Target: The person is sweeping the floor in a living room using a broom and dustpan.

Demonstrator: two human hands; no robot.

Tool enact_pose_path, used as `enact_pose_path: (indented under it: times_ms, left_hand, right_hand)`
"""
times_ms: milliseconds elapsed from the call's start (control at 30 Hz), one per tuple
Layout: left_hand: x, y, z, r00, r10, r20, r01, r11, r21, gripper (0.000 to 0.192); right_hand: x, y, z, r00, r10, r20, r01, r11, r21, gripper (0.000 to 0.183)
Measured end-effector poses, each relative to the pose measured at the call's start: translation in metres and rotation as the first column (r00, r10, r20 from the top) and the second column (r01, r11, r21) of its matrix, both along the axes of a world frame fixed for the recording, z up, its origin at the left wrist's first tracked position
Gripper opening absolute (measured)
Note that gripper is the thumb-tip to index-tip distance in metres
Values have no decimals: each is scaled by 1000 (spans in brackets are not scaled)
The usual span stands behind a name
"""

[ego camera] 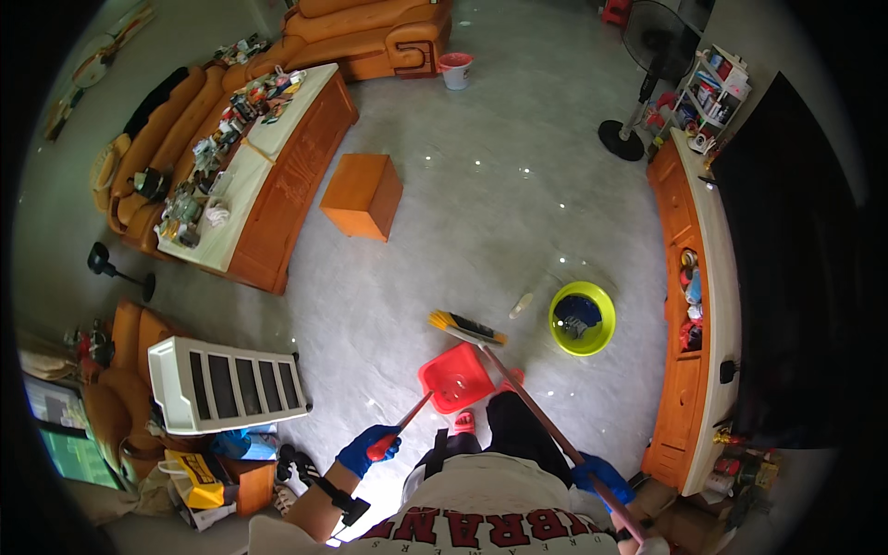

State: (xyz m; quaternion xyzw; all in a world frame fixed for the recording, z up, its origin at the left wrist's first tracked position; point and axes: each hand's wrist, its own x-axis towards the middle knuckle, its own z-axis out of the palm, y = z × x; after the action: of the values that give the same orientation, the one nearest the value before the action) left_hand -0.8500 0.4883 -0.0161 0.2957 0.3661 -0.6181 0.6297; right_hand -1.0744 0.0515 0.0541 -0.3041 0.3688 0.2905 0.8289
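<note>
My left hand [369, 449], in a blue glove, is closed around the handle of a red plastic dustpan [454, 378]. The pan rests on the grey floor in front of my feet, with small bits of debris in it. In a matching blue glove, my right hand [602, 479] grips the long pinkish handle of a broom [468, 328]. The broom's head, with yellow and black bristles, lies just beyond the pan's far edge. A pale slipper-shaped item [520, 305] is on the floor right of the broom head.
A yellow-green basin [612, 320] holding dark cloth stands right of the broom. An orange-brown wooden stool [361, 194] and a cluttered coffee table [267, 208] are ahead left. A white drawer unit [243, 385] is at left, a wooden cabinet [683, 409] at right.
</note>
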Motion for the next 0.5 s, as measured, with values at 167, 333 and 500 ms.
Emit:
enact_pose_path:
  times_ms: [167,333,500]
  left_hand:
    - [47,-2,-6,998,67,15,-68,997,45,19]
    - [117,-29,17,977,199,73,-200,980,-1,25]
    - [198,-67,36,949,309,69,-305,950,-61,27]
  right_hand:
    - [111,-39,-39,989,72,129,-80,995,60,29]
    - [229,-85,-38,968,156,199,-166,985,35,19]
    - [329,-140,-40,977,135,167,-147,987,62,18]
